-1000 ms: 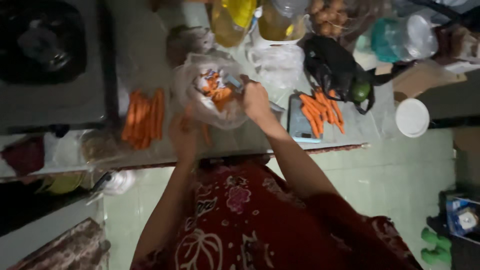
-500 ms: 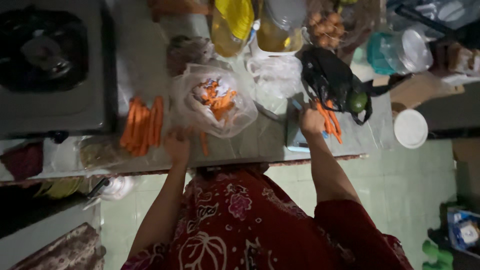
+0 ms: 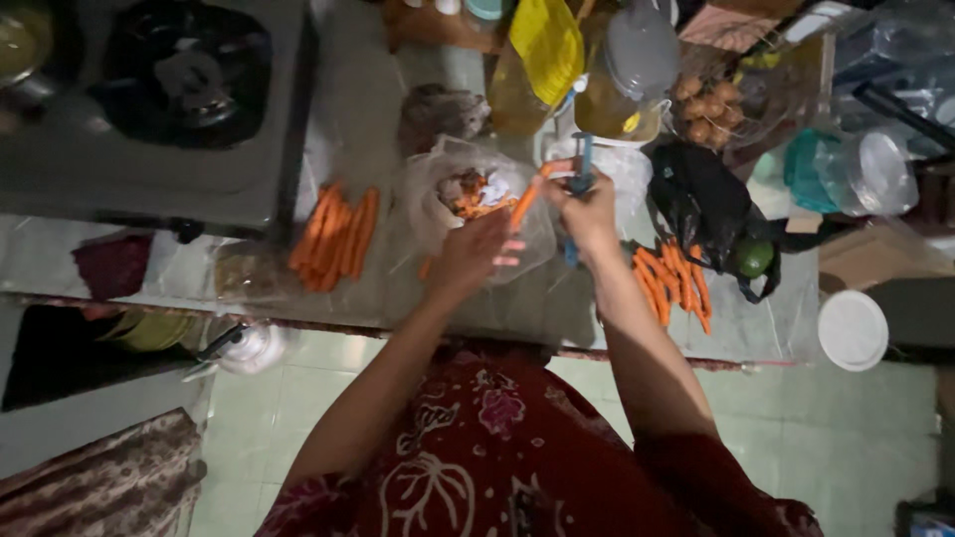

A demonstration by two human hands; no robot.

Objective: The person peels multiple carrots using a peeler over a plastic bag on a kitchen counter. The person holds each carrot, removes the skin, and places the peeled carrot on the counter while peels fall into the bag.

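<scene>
My left hand (image 3: 472,254) grips the lower end of an orange carrot (image 3: 525,199), held slanting above a clear plastic bag (image 3: 434,199) that holds orange peelings. My right hand (image 3: 585,207) is closed on a blue-handled peeler (image 3: 583,161), right at the carrot's upper end. Both hands meet over the bag on the grey counter (image 3: 517,308). A pile of carrots (image 3: 336,239) lies left of the bag, and another pile of carrots (image 3: 672,282) lies right of my right forearm.
A black gas stove (image 3: 169,89) fills the back left. Yellow oil bottles (image 3: 542,60), a bag of small brown items (image 3: 708,99), a black bag (image 3: 701,199) with a green lime (image 3: 754,259), and a white lid (image 3: 852,328) crowd the right. Green tiled floor lies below.
My right hand left the carrots on the right, came back over the bag with the peeler, and my left hand rose from the counter edge to hold a carrot against it.
</scene>
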